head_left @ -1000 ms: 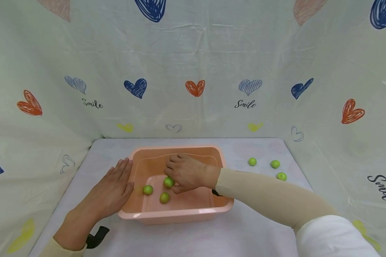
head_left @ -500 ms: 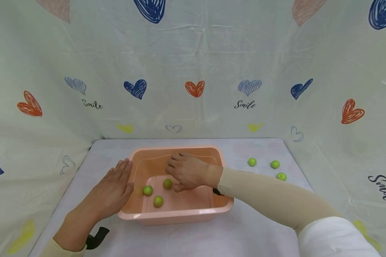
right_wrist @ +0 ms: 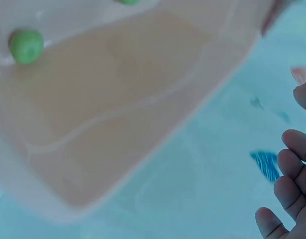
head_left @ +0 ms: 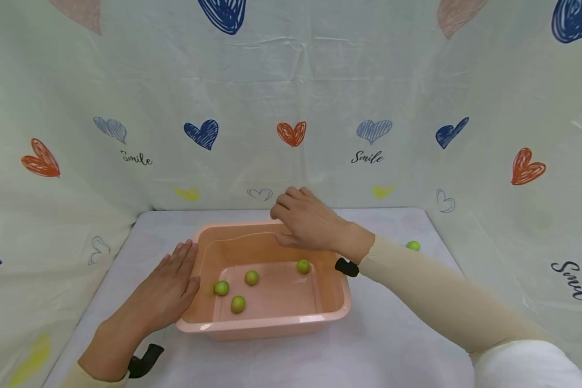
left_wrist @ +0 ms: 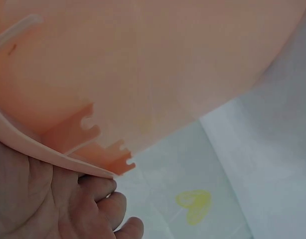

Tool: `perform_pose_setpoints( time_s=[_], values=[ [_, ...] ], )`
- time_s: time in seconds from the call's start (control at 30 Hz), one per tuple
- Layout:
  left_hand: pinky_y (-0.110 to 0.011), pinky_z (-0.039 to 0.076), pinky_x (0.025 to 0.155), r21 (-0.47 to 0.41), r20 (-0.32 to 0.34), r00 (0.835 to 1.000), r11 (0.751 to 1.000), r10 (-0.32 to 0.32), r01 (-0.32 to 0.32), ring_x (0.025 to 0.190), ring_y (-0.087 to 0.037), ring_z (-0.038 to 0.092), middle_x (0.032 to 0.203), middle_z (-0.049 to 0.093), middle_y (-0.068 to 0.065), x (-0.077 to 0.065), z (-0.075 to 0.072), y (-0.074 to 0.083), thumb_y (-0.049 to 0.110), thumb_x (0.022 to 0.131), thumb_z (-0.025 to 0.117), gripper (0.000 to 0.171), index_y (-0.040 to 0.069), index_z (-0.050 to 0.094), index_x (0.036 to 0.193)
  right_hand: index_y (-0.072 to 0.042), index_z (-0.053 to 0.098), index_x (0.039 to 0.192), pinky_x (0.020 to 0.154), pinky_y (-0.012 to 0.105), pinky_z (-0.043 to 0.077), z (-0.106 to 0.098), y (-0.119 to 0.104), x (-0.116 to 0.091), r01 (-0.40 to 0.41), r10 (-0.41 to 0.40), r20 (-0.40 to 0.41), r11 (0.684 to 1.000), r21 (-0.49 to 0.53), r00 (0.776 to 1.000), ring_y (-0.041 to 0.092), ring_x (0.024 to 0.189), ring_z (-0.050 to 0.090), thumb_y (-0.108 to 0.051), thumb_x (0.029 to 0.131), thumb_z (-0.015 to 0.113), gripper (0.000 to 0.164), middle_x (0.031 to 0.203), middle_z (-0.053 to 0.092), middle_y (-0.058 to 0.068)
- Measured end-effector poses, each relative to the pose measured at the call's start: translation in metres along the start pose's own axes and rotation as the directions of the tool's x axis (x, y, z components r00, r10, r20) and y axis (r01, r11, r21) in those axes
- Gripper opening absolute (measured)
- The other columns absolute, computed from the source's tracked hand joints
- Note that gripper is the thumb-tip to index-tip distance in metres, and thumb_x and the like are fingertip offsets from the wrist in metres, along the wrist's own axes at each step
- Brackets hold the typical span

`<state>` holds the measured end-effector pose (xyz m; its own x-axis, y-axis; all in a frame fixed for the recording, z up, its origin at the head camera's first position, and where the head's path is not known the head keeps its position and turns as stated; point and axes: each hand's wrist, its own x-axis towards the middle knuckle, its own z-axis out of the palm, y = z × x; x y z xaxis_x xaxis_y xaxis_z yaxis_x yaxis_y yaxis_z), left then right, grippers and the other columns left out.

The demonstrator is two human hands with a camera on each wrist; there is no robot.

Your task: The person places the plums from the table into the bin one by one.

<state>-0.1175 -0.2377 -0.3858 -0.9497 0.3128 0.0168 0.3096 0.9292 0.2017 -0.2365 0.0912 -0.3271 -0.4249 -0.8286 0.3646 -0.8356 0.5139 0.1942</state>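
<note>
Pale heart-printed cloth (head_left: 330,81) behind, white tabletop (head_left: 393,334) below! Four round green fruits (head_left: 238,304) sit in the peach plastic basin (head_left: 271,325); left hand (head_left: 162,291) flat against it, right hand (head_left: 315,222) free, loose-fingered, above its far rim.

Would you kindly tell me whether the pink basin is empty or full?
Neither: the pink basin is partly filled. The head view shows four round green fruits lying apart inside, with bare bottom between them.

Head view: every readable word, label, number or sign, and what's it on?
"Smile": backdrop, left of centre.
"Smile": backdrop, right of centre.
"Smile": backdrop, far right, slanting down.
No lettering shows on the tub or the round green things in it.
</note>
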Motion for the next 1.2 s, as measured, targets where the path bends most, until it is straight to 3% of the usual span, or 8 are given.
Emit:
perform_pose_setpoints(
  time_s=[0.13,0.27,0.5,0.73,0.83,1.0,1.1,1.2],
  values=[
    [-0.067,0.028,0.124,-0.01,-0.005,1.0,1.0,0.005,-0.005,0.157,-0.051,0.025,0.169,0.025,-0.032,0.0,0.0,-0.001,0.025,0.109,0.049,0.067,-0.012,0.026,0.161,-0.009,0.069,0.112,0.085,0.043,0.044,-0.019,0.026,-0.019,-0.115,0.117,-0.063,0.993,0.038,0.991,0.029,0.101,0.055,-0.031,0.097,0.072,0.027,0.106,0.066,0.006],
    [-0.066,0.027,0.124,-0.013,0.0,1.0,1.0,0.005,-0.005,0.157,-0.05,0.025,0.17,0.025,-0.032,0.0,0.0,-0.001,0.025,0.11,0.049,0.067,-0.012,0.026,0.162,-0.006,0.069,0.112,0.09,0.047,0.046,-0.029,0.05,-0.051,-0.274,0.279,-0.072,0.959,0.078,0.958,0.031,0.104,0.054,-0.027,0.098,0.072,0.025,0.109,0.067,0.009],
    [-0.066,0.026,0.125,-0.012,0.014,1.0,1.0,-0.007,0.008,0.158,-0.05,0.023,0.17,0.023,-0.031,0.0,0.0,-0.001,0.026,0.11,0.048,0.068,-0.011,0.024,0.162,-0.001,0.068,0.11,0.088,0.054,0.044,-0.021,0.076,-0.127,-0.485,0.486,-0.122,0.874,0.037,0.865,0.038,0.105,0.054,-0.019,0.096,0.073,0.024,0.11,0.067,0.017],
    [-0.066,0.026,0.125,-0.024,0.022,1.0,1.0,-0.008,0.009,0.158,-0.05,0.022,0.171,0.021,-0.032,0.0,0.0,0.0,0.027,0.111,0.047,0.069,-0.011,0.022,0.163,0.003,0.068,0.113,0.088,0.06,0.043,-0.013,0.082,-0.2,-0.678,0.675,-0.094,0.735,0.007,0.731,0.044,0.109,0.052,-0.017,0.096,0.072,0.027,0.115,0.065,0.025],
    [-0.066,0.026,0.124,-0.034,0.021,1.0,0.999,-0.007,0.007,0.158,-0.05,0.022,0.171,0.021,-0.031,0.0,0.0,0.0,0.026,0.111,0.047,0.069,-0.011,0.022,0.163,0.005,0.068,0.112,0.085,0.062,0.042,-0.01,0.079,-0.231,-0.715,0.712,-0.08,0.7,-0.002,0.698,0.047,0.107,0.052,-0.016,0.094,0.073,0.028,0.114,0.065,0.028],
    [-0.067,0.026,0.124,-0.038,0.02,1.0,0.999,-0.005,0.006,0.158,-0.05,0.023,0.171,0.021,-0.031,0.0,0.0,-0.001,0.026,0.111,0.047,0.069,-0.011,0.021,0.163,0.004,0.069,0.108,0.08,0.064,0.045,0.001,0.073,-0.281,-0.703,0.704,-0.02,0.708,-0.062,0.71,0.049,0.104,0.054,-0.019,0.088,0.079,0.033,0.11,0.067,0.028],
    [-0.067,0.026,0.124,-0.032,0.021,1.0,0.999,-0.006,0.006,0.158,-0.05,0.023,0.171,0.021,-0.031,0.0,0.0,0.0,0.026,0.111,0.047,0.069,-0.01,0.02,0.163,0.002,0.07,0.107,0.082,0.064,0.046,0.009,0.068,-0.306,-0.667,0.674,0.041,0.737,-0.108,0.738,0.046,0.103,0.056,-0.023,0.084,0.083,0.036,0.107,0.068,0.025],
    [-0.067,0.026,0.124,-0.027,0.022,1.0,1.0,-0.01,0.011,0.158,-0.05,0.023,0.171,0.02,-0.031,0.001,0.001,0.0,0.026,0.111,0.047,0.07,-0.01,0.019,0.164,0.0,0.07,0.105,0.081,0.062,0.048,0.016,0.062,-0.329,-0.605,0.622,0.079,0.779,-0.165,0.779,0.043,0.1,0.058,-0.026,0.08,0.084,0.039,0.104,0.069,0.02]
  ],
)
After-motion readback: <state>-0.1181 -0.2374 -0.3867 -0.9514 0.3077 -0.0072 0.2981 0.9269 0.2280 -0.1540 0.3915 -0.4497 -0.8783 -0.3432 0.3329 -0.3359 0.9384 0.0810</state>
